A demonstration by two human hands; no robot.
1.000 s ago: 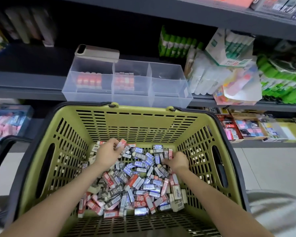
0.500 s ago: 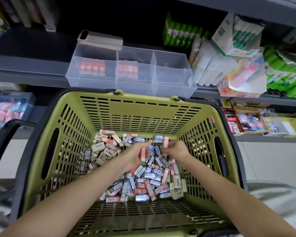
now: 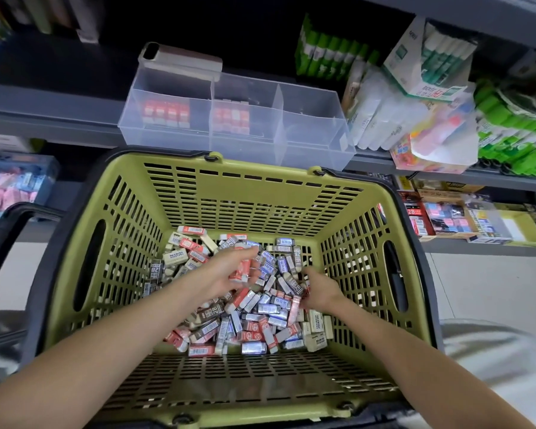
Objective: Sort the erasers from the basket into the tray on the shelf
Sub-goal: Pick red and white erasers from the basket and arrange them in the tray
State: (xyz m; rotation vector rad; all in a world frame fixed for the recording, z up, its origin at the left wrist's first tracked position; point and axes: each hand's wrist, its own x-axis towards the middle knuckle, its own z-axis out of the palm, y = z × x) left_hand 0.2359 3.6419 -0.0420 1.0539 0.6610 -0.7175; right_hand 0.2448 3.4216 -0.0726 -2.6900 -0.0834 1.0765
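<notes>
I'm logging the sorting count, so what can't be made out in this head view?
Head view: how many erasers the left hand grips; motion blur.
Head view: whether the right hand holds anything; its fingers are buried in the pile.
Head view: labels inside the tray; its cloudy wall blurs them.

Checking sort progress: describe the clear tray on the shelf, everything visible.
The clear plastic tray sits on the grey shelf, behind the basket and its far rim. Two dividers make three compartments: left holds a row of red erasers, middle holds more, right shows none. A flat beige case rests on its back left rim.
</notes>
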